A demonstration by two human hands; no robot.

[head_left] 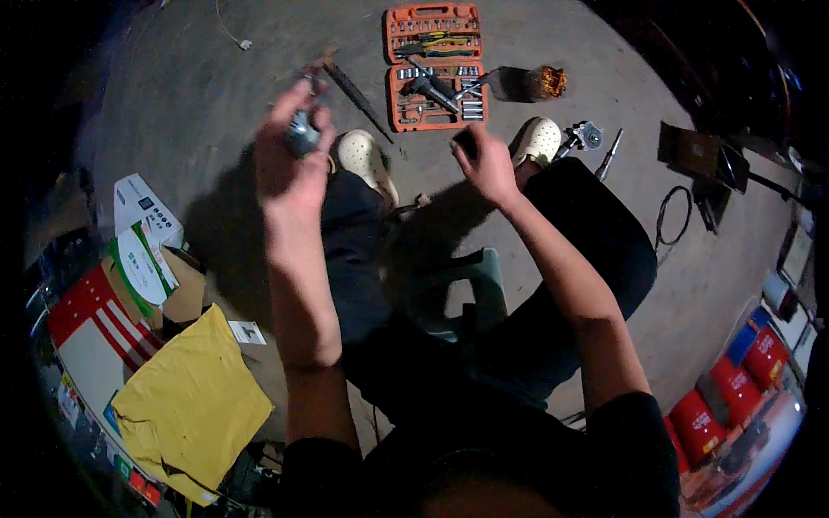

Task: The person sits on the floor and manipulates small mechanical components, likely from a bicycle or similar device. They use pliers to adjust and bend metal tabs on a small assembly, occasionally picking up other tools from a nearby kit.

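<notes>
My left hand point(298, 177) is raised on the left, its fingers closed round a small grey metal part point(302, 132); motion blurs the fingertips. Lower and to the right, my right hand point(490, 168) is curled, with a small dark thing point(467, 143) at its fingers that I cannot make out. Just beyond the right hand lies an open orange tool case point(398, 119), holding sockets. Pliers point(440, 49) rest across its far half, and a dark-handled tool point(432, 91) on its near half. Beside my left hand, a long dark bar point(358, 99) lies on the floor.
Cream clogs point(363, 160) are on my feet. Right of them lie a round metal part point(590, 135) and a slim tool point(610, 155). A dark cylinder with a copper-coloured end point(551, 82) sits beyond. Boxes point(142, 203) and a yellow sheet point(194, 397) fill the left; red containers point(695, 423) stand right.
</notes>
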